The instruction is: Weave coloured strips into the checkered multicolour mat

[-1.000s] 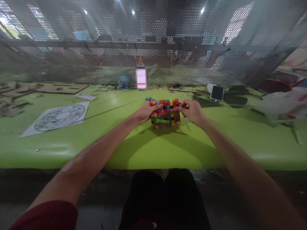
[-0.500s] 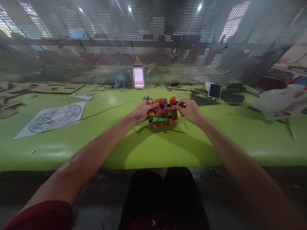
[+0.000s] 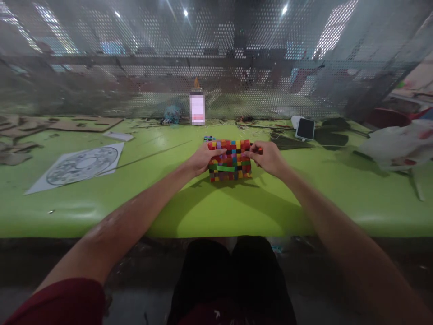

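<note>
A block of many small coloured cubes (image 3: 230,161) stands on the green table (image 3: 219,207), a little beyond the middle. My left hand (image 3: 202,159) grips its left end, thumb lying over the top edge. My right hand (image 3: 267,157) is closed at the block's upper right corner, fingers pinched on a small piece there that I cannot make out clearly. Both forearms reach in from the near edge.
A printed sheet with a round pattern (image 3: 81,164) lies at the left, cardboard pieces (image 3: 84,124) behind it. A phone (image 3: 305,128) and dark items sit at the back right, a white bag (image 3: 399,144) far right. A perforated metal screen (image 3: 216,67) closes the back.
The hands and the cube block have hardly moved. The view has shifted slightly as my head moved.
</note>
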`<state>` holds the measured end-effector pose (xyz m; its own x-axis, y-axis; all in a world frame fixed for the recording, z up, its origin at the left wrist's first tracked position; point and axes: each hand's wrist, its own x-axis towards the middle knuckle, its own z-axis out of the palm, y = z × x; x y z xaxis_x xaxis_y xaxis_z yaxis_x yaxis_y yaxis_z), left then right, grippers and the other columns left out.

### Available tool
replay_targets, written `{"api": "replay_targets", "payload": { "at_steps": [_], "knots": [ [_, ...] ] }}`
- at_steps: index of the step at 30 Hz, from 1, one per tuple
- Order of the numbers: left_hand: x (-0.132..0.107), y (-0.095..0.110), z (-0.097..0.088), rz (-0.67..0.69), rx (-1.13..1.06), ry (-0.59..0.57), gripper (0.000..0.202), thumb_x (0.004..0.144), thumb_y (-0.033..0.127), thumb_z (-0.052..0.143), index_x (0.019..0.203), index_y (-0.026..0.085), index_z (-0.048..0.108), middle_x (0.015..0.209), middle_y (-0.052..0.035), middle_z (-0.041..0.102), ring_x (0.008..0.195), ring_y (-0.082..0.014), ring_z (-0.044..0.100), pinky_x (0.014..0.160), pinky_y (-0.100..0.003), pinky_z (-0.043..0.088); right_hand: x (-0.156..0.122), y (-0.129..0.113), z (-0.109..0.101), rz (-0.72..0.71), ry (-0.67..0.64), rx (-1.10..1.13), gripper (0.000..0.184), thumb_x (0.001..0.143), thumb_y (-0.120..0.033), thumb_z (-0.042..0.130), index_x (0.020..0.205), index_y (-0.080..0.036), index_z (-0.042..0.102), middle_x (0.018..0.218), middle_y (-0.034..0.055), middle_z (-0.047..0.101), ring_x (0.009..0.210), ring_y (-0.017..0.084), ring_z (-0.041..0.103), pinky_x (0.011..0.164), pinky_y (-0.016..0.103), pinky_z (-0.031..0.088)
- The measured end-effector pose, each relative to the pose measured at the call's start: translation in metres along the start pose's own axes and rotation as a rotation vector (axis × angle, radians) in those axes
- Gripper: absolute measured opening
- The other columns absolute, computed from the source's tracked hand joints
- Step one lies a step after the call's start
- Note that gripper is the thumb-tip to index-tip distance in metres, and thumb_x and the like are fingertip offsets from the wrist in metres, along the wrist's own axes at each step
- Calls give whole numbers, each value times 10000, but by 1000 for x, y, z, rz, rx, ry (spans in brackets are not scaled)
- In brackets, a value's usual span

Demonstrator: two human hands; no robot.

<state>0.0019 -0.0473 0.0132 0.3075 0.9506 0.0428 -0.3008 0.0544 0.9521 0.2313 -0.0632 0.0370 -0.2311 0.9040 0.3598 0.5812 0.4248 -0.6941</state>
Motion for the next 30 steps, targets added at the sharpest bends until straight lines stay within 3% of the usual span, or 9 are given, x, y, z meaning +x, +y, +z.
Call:
{"api": "replay_targets", "payload": {
  "at_steps": [3, 6, 13, 18, 24, 30],
  "knots": [
    [-1, 0, 2, 44, 31, 8, 587, 577, 52, 892, 1135, 158, 742, 990, -61, 808, 908, -206, 766, 948, -393, 612, 1, 1, 1, -28, 5, -17, 484, 817, -621, 783, 663, -205, 590, 542, -8, 542, 483, 119, 442, 467, 285, 335],
    [-2, -1, 5, 67, 36, 31, 694, 545, 36, 892, 1205, 163, 718, 1000, -57, 806, 934, -211, 762, 973, -410, 604, 1, 0, -1, -14, -29, -20, 473, 825, -606, 780, 668, -199, 598, 542, -6, 555, 477, 115, 451, 466, 277, 335],
    [-1, -3, 5, 164, 123, 19, 638, 562, 111, 916, 1168, 178, 730, 1020, -57, 801, 946, -207, 750, 959, -389, 609, -1, -3, -7, -18, -51, -15, 524, 788, -660, 782, 630, -201, 585, 543, 0, 568, 459, 116, 460, 464, 284, 338],
    [-1, -2, -1, 218, 204, -77, 625, 603, 157, 913, 1201, 179, 732, 1081, -70, 789, 978, -214, 749, 972, -386, 596, -1, -2, -2, -118, 4, -112, 429, 844, -503, 788, 607, -201, 593, 632, 27, 612, 578, 148, 502, 555, 305, 385],
    [-3, -1, 2, 191, 173, -50, 594, 587, 155, 917, 1155, 171, 744, 1044, -76, 801, 991, -237, 754, 994, -420, 592, -1, -3, 6, -145, 83, -81, 346, 815, -401, 827, 627, -212, 605, 649, 21, 595, 626, 166, 496, 605, 323, 397],
    [-1, -1, 4, 134, 59, 12, 557, 523, 130, 931, 1048, 155, 748, 967, -63, 807, 948, -243, 767, 961, -429, 612, -1, -3, -2, -93, -56, 37, 244, 887, -409, 733, 772, -199, 683, 720, 45, 624, 624, 172, 536, 577, 325, 424]
  ]
}}
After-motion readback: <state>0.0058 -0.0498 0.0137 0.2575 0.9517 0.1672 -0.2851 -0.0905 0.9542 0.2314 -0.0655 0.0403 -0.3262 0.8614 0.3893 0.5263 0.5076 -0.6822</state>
